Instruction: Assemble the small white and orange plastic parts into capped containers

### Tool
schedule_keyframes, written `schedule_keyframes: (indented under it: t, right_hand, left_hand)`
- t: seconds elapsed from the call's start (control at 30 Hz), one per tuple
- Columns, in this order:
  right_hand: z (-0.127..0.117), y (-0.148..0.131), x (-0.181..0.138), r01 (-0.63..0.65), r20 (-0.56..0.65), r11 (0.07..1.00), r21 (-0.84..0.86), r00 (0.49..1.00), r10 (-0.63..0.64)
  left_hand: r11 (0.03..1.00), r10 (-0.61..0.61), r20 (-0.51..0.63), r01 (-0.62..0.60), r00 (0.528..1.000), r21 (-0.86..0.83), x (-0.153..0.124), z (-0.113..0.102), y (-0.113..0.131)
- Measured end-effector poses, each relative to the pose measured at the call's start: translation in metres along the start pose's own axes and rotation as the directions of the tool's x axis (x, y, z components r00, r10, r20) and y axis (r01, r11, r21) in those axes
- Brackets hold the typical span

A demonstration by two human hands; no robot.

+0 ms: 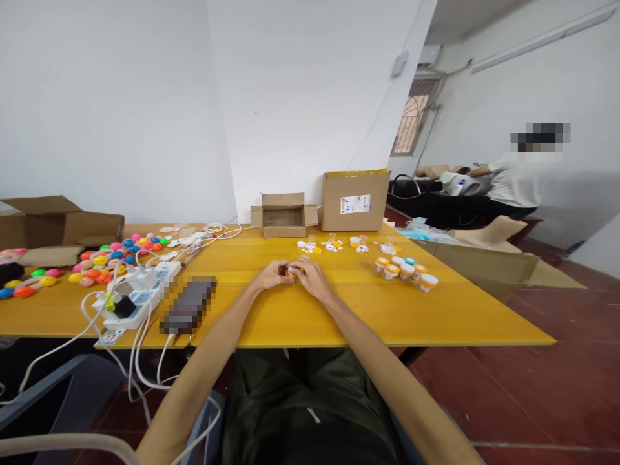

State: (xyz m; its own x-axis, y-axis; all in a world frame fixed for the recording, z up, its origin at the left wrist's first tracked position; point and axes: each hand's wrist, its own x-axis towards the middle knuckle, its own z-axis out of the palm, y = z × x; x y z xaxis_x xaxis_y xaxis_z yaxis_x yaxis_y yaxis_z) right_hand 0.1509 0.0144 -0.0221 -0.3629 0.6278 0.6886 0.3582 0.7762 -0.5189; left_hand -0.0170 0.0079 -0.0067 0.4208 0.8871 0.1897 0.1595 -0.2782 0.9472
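Observation:
My left hand (272, 274) and my right hand (311, 276) meet at the middle of the yellow table (339, 310), fingers curled around a small container with an orange lid (290, 273). Most of that container is hidden by my fingers. To the right stand several small jars with orange lids (405, 270). Farther back lie loose orange lids and white pieces (334, 245).
A power strip with white cables (133, 294) and a dark blurred device (188, 305) lie left of my hands. Coloured balls (104, 258) cover the left end. Cardboard boxes (355, 200) stand at the back. Another person (516, 177) sits far right.

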Motion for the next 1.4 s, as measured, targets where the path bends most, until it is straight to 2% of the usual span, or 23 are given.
schedule_keyframes:
  t: [0.37,0.9,1.4]
  right_hand:
    - [0.003,0.006,0.0,0.007,0.024,0.999,0.047,1.0,-0.008]
    - [0.0,-0.003,0.0,-0.026,0.02,0.999,-0.04,0.999,0.027]
    - [0.0,-0.008,0.0,-0.042,-0.006,0.996,-0.08,0.999,0.042]
  left_hand:
    - [0.999,-0.004,0.003,0.004,1.0,0.034,0.002,-0.002,-0.002]
    - [0.998,0.001,0.003,-0.001,1.0,0.07,0.0,-0.001,0.001]
    - [0.996,0.023,-0.012,-0.022,1.0,0.081,0.004,-0.002,-0.009]
